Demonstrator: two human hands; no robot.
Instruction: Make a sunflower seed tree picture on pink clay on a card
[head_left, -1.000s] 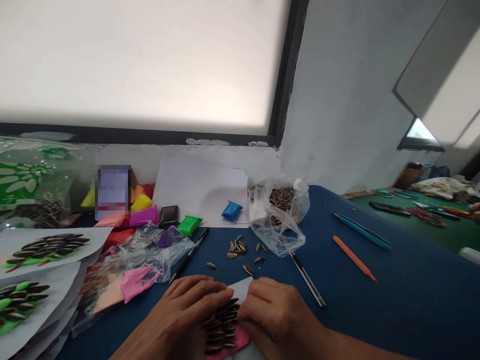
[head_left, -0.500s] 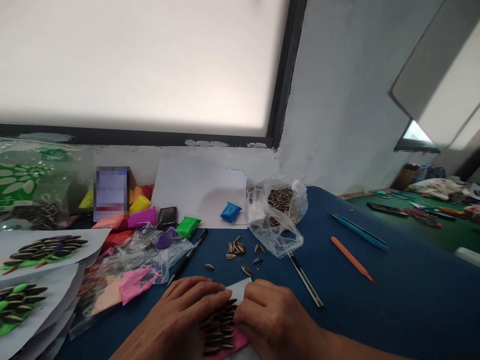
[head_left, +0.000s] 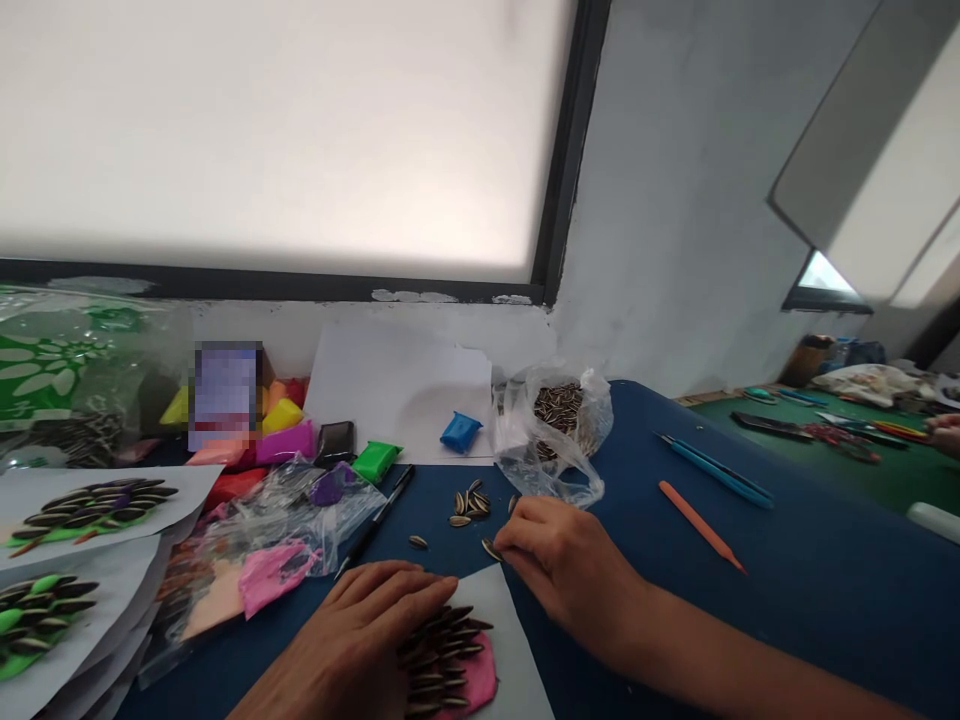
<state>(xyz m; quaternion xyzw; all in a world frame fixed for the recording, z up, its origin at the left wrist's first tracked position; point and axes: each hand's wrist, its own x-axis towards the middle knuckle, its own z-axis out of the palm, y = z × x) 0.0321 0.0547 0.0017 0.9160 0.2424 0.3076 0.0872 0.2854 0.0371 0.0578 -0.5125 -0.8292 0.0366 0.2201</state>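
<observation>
My left hand (head_left: 367, 630) lies flat with fingers stretched out, across the left side of a white paper sheet (head_left: 521, 650). On that sheet is a flat piece of pink clay (head_left: 482, 680) with rows of striped sunflower seeds (head_left: 442, 655) set in it; my left hand hides part of it. Past the sheet's top edge, my right hand (head_left: 574, 570) pinches the end of a single sunflower seed (head_left: 491, 549) at the table surface. A small heap of loose seeds (head_left: 471, 503) lies just beyond, and one more seed (head_left: 418, 542) lies to the left.
A clear bag of seeds (head_left: 562, 415) stands behind the heap. Coloured clay packets (head_left: 376, 461), a black pen (head_left: 379, 520) and finished seed pictures (head_left: 90, 510) are at left. An orange tool (head_left: 701, 525) and blue tweezers (head_left: 716, 470) lie at right. Another person's hand (head_left: 943, 432) shows far right.
My right hand has left the pink clay and moved up and right to the loose seed, uncovering the clay's right side and the paper. My left hand has stayed nearly in place.
</observation>
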